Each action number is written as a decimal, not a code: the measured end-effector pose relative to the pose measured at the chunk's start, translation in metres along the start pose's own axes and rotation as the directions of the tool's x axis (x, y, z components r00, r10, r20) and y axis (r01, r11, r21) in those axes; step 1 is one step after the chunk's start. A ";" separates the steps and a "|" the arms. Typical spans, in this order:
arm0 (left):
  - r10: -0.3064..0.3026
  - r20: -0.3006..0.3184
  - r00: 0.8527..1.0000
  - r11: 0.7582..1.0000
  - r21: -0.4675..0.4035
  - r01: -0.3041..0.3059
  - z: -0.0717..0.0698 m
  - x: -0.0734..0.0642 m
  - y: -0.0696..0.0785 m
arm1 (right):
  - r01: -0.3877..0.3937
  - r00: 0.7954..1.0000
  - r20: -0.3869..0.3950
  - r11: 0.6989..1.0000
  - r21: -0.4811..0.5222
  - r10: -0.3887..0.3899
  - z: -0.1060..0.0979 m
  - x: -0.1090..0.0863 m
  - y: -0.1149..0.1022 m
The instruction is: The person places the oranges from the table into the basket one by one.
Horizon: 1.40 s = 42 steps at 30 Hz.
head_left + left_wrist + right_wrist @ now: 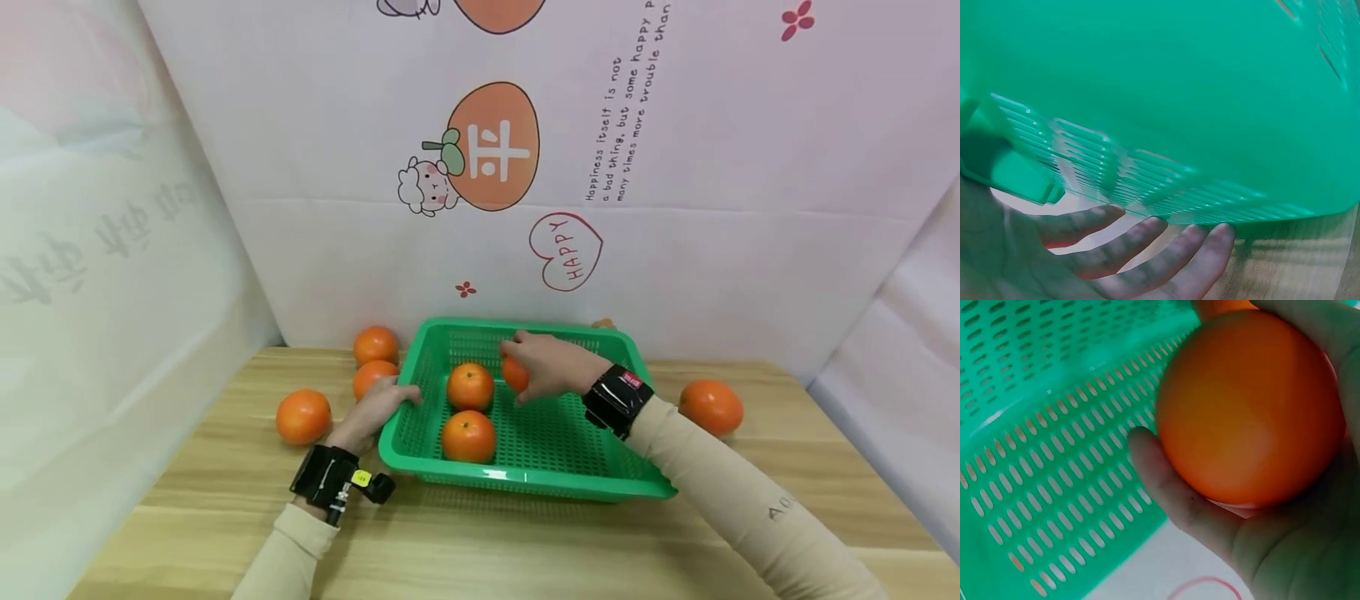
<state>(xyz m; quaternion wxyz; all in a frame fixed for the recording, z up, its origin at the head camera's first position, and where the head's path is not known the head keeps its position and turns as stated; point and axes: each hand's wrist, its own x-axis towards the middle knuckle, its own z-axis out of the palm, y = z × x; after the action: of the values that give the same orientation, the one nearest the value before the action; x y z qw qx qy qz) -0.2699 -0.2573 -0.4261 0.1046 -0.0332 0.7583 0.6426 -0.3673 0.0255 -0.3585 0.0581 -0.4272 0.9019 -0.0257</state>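
Note:
A green plastic basket (525, 479) with slotted walls stands on the wooden table. Inside it, toward its left side, two oranges (470, 387) lie one in front of the other. My right hand (555, 364) reaches into the basket and holds another orange (1250, 406), its fingers and thumb curved around the fruit. With my left hand (378, 410) I grip the basket's left rim. In the left wrist view its fingers (1141, 234) lie against the slotted outer wall, while the thumb is hidden by the rim.
Left of the basket are three loose oranges, the nearest orange (303, 417) close to my left wrist. One more orange (711, 407) sits on the table (480, 550) at the right, beside my right forearm. A printed white cloth (712, 275) hangs behind the table.

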 end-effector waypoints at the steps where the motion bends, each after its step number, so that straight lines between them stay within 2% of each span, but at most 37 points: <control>1: -0.001 0.006 1.000 1.000 -0.004 0.001 0.001 0.001 -0.001 | -0.007 1.000 0.025 1.000 -0.001 0.007 0.002 0.001 0.001; 5: -0.009 0.001 1.000 1.000 -0.007 0.009 0.001 0.001 -0.003 | -0.002 0.996 0.093 1.000 -0.007 0.003 0.013 0.008 0.004; 16: -0.002 0.017 1.000 1.000 -0.009 0.002 -0.001 0.001 -0.002 | -0.017 0.994 0.105 0.995 -0.098 0.027 0.032 0.015 0.010; 28: 0.003 -0.003 1.000 1.000 0.015 -0.003 0.001 0.003 -0.001 | -0.043 0.999 0.018 0.993 -0.110 0.046 0.040 0.013 0.013; 36: -0.003 0.002 1.000 1.000 0.022 0.003 0.001 0.003 -0.001 | -0.111 0.992 -0.089 0.969 -0.219 0.093 0.039 0.010 0.006; 42: -0.002 0.011 1.000 1.000 0.025 0.001 0.002 0.003 0.000 | -0.137 0.986 -0.132 0.956 -0.260 0.106 0.043 0.010 0.004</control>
<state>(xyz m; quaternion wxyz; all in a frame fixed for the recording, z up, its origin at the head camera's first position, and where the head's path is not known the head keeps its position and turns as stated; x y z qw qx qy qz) -0.2723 -0.2555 -0.4271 0.1096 -0.0290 0.7657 0.6332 -0.3710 0.0206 -0.4022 -0.0512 -0.3726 0.9235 0.0752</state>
